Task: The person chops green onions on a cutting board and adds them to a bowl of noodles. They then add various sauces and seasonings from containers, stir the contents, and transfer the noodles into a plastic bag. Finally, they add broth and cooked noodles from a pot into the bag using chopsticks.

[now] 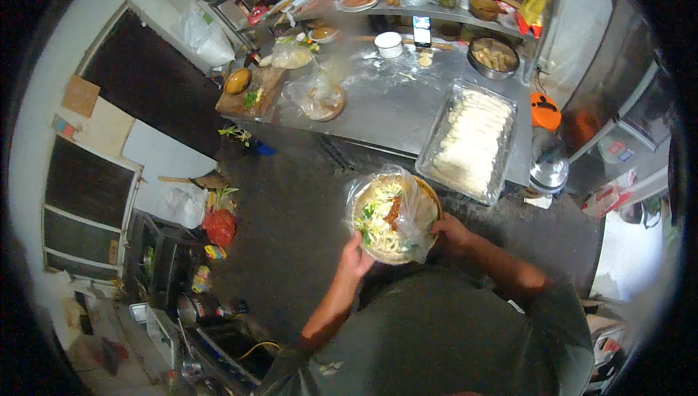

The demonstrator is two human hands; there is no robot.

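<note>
Between my two hands is a round bowl point(432, 191) lined with a clear plastic bag point(414, 205). Pale noodle-like strips point(384, 235), green leaves and a reddish-brown sauce or topping point(392, 212) lie in it. My left hand point(357, 254) grips the lower left rim, thumb on top. The right rim is held by my right hand point(453, 231); its fingers are partly hidden behind the bowl. Beyond the bowl, on the steel table point(376, 118), lies a metal tray point(428, 153) of pale, floury dough pieces point(471, 134).
A cutting board point(267, 82) with chopped greens and a bagged bowl point(341, 103) stand at the table's left. White bowls point(388, 44), a phone point(421, 31) and a steel bowl point(493, 73) are at the back. Bags point(219, 227) lie on the left, a refrigerator point(611, 69) stands right.
</note>
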